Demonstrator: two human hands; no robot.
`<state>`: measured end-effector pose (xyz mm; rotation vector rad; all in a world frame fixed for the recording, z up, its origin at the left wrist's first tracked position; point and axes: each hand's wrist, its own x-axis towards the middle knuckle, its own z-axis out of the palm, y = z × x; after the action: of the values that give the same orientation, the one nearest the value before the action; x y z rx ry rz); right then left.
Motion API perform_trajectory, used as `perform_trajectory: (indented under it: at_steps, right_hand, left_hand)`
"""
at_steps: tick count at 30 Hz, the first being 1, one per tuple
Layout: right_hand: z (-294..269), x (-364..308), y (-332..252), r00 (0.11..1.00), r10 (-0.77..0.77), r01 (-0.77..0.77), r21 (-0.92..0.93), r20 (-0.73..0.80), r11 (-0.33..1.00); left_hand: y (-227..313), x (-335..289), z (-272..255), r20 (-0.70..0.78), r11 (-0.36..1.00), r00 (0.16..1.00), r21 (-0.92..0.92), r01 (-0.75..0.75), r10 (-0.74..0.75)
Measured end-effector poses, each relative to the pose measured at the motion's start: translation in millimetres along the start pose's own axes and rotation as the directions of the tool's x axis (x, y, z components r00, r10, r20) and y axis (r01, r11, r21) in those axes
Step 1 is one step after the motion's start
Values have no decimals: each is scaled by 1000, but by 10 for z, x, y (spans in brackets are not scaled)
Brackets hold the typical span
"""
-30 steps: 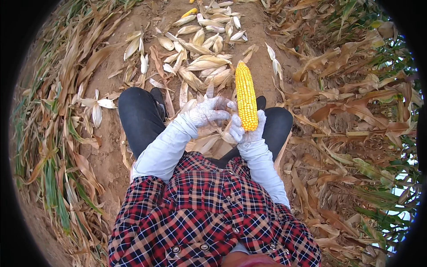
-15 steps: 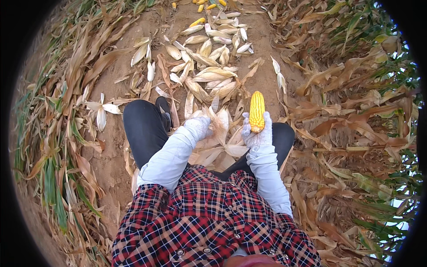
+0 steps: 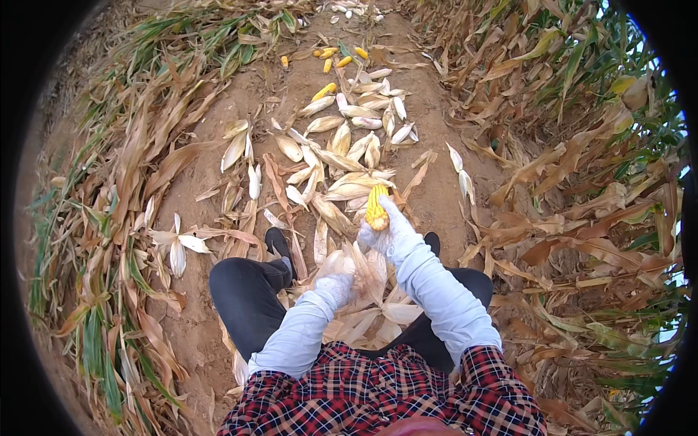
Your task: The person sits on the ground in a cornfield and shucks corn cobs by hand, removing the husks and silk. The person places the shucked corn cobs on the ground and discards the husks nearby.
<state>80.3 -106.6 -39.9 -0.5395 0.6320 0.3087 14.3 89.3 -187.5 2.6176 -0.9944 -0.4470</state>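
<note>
My right hand [image 3: 390, 238], in a white glove, grips a bare yellow ear of corn [image 3: 376, 208] by its lower part, its tip pointing away from me. My left hand [image 3: 337, 287], gloved as well, is lower and closer to my body. Its fingers are closed at the edge of a pale, peeled-back corn husk [image 3: 367, 275], which partly hides them. More opened husks [image 3: 361, 322] lie between my legs, below both hands. Just past my right hand is a heap of ears still in their dry husks [image 3: 342, 163].
Several bare yellow ears [image 3: 344, 61] lie on the soil beyond the heap. Dry leaves and stalks [image 3: 138, 167] line the left side. Standing corn plants and dry leaves [image 3: 582, 240] crowd the right. A loose opened husk [image 3: 177, 243] rests left of my knee.
My right hand has moved forward and to the left with the ear of corn. The view has tilted up, showing more ground ahead. My left hand stays at the husk.
</note>
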Motion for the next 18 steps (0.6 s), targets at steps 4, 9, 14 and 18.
perform_trajectory:
  at_steps: [4,9,14,18]
  right_hand:
    - [1177,383,-980,646,-732,760,-264,214,594]
    - [1003,460,-658,816,-480,576,-388,322,719]
    - [-413,73,-86,933,32,345,-918,358,194]
    - [-876,-325,423,925,145,203,-778,352,594]
  left_hand:
    - [209,101,-404,388,987,921,-127,102,-45]
    - [246,60,-513,302,968,953,-233,97,-23]
    - [239,134,-278,278,960,960,-275,42,38]
    - [85,148,-82,-113,838,979,-505,-205,172]
